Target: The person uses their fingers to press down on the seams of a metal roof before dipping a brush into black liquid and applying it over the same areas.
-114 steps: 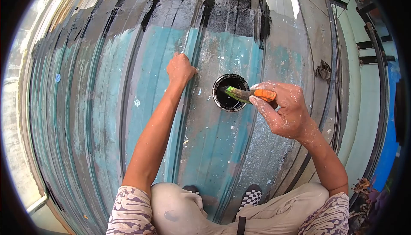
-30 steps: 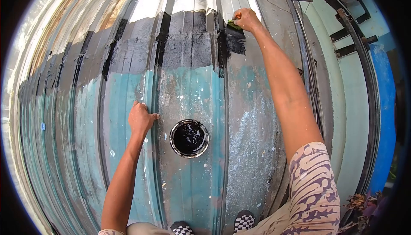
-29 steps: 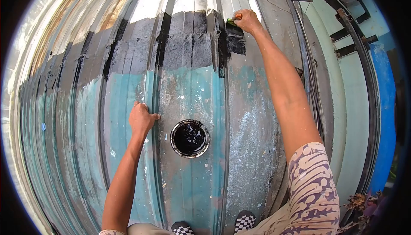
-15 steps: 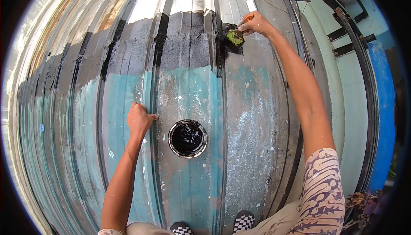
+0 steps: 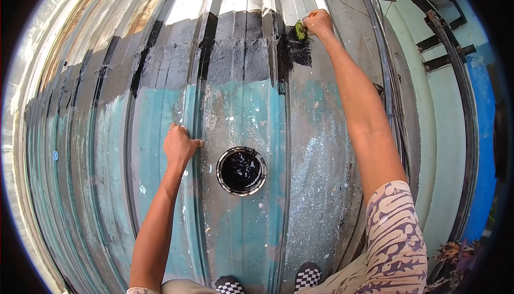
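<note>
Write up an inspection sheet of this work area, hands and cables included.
Surface: ribbed metal sheeting, worn teal and grey, flecked; black coating across it.
Job's things: open can of black liquid, upright; green-marked brush at the coating's right end.
Clutter: small blue disc, far left.
Hands: left hand on the sheeting, left of the can; right hand holding the brush.
Cables: thin dark lines, apparently cables, along the right.
Surroundings: pale green wall, blue panel at right.

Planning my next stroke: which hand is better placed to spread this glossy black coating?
Right, I'd judge: your right hand holds the green paintbrush at the edge of the coating; your left hand rests on ribbed teal metal.
</note>
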{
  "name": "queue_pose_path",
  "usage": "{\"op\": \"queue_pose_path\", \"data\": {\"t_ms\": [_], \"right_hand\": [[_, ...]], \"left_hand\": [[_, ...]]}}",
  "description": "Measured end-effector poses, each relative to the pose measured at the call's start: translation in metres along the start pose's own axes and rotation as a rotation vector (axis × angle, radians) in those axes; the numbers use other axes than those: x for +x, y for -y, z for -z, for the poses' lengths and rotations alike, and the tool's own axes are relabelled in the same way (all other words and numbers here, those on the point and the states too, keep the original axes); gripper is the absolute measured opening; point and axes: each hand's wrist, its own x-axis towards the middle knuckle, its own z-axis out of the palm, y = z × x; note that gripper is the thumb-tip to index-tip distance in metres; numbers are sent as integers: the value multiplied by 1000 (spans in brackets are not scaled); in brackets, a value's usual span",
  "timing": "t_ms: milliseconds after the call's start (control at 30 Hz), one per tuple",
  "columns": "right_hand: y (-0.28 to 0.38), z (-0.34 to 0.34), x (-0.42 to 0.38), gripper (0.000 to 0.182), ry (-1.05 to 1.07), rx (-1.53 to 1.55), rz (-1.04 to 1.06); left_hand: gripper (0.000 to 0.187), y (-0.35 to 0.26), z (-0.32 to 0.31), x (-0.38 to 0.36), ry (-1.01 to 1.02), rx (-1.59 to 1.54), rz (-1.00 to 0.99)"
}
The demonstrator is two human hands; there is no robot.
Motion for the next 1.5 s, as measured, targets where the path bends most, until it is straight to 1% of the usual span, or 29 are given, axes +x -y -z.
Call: {"op": "queue_pose_path", "data": {"t_ms": [33, 67, 133, 167, 200, 267, 300, 333, 400, 467, 533, 567, 600, 667, 700, 767, 800, 867, 933, 1000, 1033, 1067, 1200, 1267, 1300, 1400, 1433, 1467, 1500], "right_hand": [[1, -1, -6, 19, 67, -16, 19], [-3, 2, -15, 19, 64, -16, 16], [-16, 0, -24, 23, 123, 905, -267], [-26, 6, -26, 19, 59, 967, -349], [-38, 12, -26, 19, 58, 967, -356], [-57, 24, -23, 15, -22, 593, -448], [-65, 26, -2, 14, -31, 233, -349], [-53, 31, -8, 14, -33, 233, -354], [-20, 38, -11, 9, -49, -398, 220], [-5, 28, -18, 17, 59, -165, 155], [-14, 9, -17, 16, 61, -81, 198], [-26, 1, -12, 17, 161, 379, -15], [-31, 7, -15, 21, 249, 903, -136], [-42, 5, -16, 24, 85, 871, -241], [-60, 2, -10, 24, 80, 875, -249], [-85, -7, 7, 22, 24, 303, -133], [-71, -5, 6, 22, 29, 303, -130], [-28, 7, -7, 21, -149, -202, 256], [-6, 8, -12, 20, -71, 97, 273], [3, -4, -17, 20, 6, 247, 373], [0, -11, -20, 22, 26, 99, 392], [-8, -15, -25, 22, 27, 101, 385], [-44, -3, -18, 25, 188, -151, 372], [-43, 12, -6, 23, 202, -316, 349], [-40, 16, -5, 21, 146, -407, 335], [-24, -3, -15, 20, 116, -415, 321], [-23, -13, -20, 19, 120, -263, 392], [-24, -23, -25, 17, 65, -139, 467], [-18, -27, -35, 16, 63, -32, 492]], "left_hand": [[42, 0, -1, 0, 2, -1, -3], [41, -1, -1, 0, -1, -5, -5], [41, -1, 1, 0, -2, -3, -3], [41, -1, 1, -1, -5, -17, 3], [41, -2, 1, -1, -5, -30, 7], [41, -1, 0, -1, 0, -33, 6], [41, -1, 0, -1, 2, -41, 8], [41, -1, -2, -1, 4, -38, 4], [40, -1, -2, 0, -15, -29, 18], [43, 1, -1, 2, -8, -36, 8], [46, 0, -3, 1, 10, -25, -7], [46, 0, -3, 2, 6, -28, -2], [46, 0, -2, 1, 3, -28, 5], [46, -2, 0, 0, -4, -30, 6], [46, -3, 1, -1, -7, -36, 3], [46, -3, 2, -1, -10, -37, 8], [46, -3, 1, -2, -12, -51, 15], [46, -2, -1, 0, 8, -26, 1], [47, -2, 0, 1, 13, -13, 0], [46, -3, 1, 1, 7, -38, 32], [46, -3, 0, 0, 10, -34, 33], [45, -3, 0, 0, 1, -28, 25], [43, 0, 0, 1, 1, -36, 14], [43, 1, -1, 0, 8, -27, 18], [42, 0, -1, 1, 7, -22, 11], [42, -2, 0, 2, 13, -14, 17], [42, -3, 1, 2, 9, -17, 14], [42, -3, 1, 2, 4, -29, 32], [42, -3, 0, 2, 4, -39, 48]]}}
